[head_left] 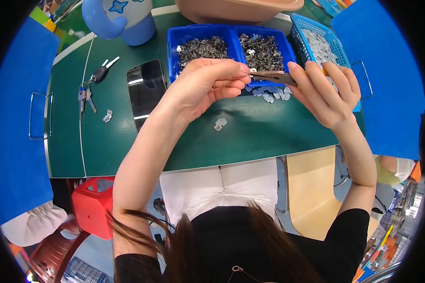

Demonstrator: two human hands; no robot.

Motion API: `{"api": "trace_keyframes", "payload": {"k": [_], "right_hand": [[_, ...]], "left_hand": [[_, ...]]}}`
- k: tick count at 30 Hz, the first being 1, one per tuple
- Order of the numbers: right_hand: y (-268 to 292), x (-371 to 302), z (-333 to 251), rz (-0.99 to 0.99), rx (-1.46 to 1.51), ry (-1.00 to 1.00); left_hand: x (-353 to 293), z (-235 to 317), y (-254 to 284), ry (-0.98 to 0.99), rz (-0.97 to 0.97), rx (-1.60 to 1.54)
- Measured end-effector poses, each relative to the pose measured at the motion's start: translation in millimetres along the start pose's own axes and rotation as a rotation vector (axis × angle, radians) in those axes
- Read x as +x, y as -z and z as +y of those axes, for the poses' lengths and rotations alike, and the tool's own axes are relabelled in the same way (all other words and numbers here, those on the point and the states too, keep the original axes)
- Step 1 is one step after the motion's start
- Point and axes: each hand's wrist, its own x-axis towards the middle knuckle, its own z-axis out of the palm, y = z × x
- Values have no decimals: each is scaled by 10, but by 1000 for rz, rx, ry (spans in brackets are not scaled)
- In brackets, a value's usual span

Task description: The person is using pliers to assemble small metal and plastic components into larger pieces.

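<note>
My left hand point(208, 87) is closed in a pinch at the thumb and index tips, on a small white part point(253, 70). Against that part lies the tip of what look like pliers point(274, 77), with a flat brownish-grey head. My right hand point(328, 92) is wrapped round their handles, which its fingers mostly hide. Both hands are raised before a blue two-compartment bin point(171, 52) filled with small dark metal pieces. Several flat whitish parts point(269, 95) lie in front of the bin. A single whitish part point(219, 124) rests on the green table nearer to me.
A blue mesh basket point(297, 35) of whitish parts stands at the right. Leftward lie a black phone point(146, 89), keys point(86, 96) and a small clear-whitish piece point(107, 116). A blue mug-like container point(139, 32) and a tan basin point(236, 10) stand at the back.
</note>
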Motion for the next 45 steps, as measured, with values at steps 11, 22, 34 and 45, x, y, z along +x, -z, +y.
{"api": "trace_keyframes", "payload": {"k": [11,22,34,45], "right_hand": [[84,-33,16,-10,-46,35],[116,-33,24,-21,-30,45],[163,-2,-34,-89,-40,-16],[167,19,-57,-86,-2,-10]], "left_hand": [[6,22,-12,81,-131,10],[-23,36,-83,43,-84,170],[-59,-20,-138,-138,-12,286],[-53,-25,-127,-95,-36,239]]}}
